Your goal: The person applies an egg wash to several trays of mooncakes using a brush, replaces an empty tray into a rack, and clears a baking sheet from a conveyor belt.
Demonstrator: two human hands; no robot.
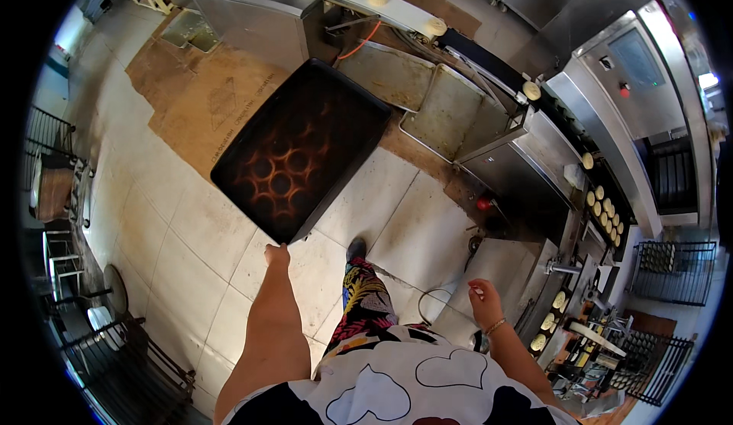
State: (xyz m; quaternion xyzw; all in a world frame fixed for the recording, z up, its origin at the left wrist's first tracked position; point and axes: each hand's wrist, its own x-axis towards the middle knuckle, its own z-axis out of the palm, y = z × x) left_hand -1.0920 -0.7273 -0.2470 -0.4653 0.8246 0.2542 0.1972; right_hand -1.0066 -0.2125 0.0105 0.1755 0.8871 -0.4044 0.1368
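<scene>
A large black baking tray [298, 146], with brown ring-shaped marks on its dark bottom, is in front of me above the tiled floor. Its dark side looks deep, and I cannot tell whether it is one tray or several stacked. My left hand [277, 255] is closed on its near corner, with that arm stretched forward. Off to the right, apart from the tray, my right hand [484, 303] has its fingers curled together beside the machine. What those fingers hold, if anything, is too small to make out.
A conveyor [473, 51] carrying pale round dough pieces curves along the far and right sides. Metal pans [443, 112] lie beneath it, near flattened cardboard [206, 104]. At right, a dark tray of dough rounds [605, 215] sits on the line. Black racks [126, 356] stand at left.
</scene>
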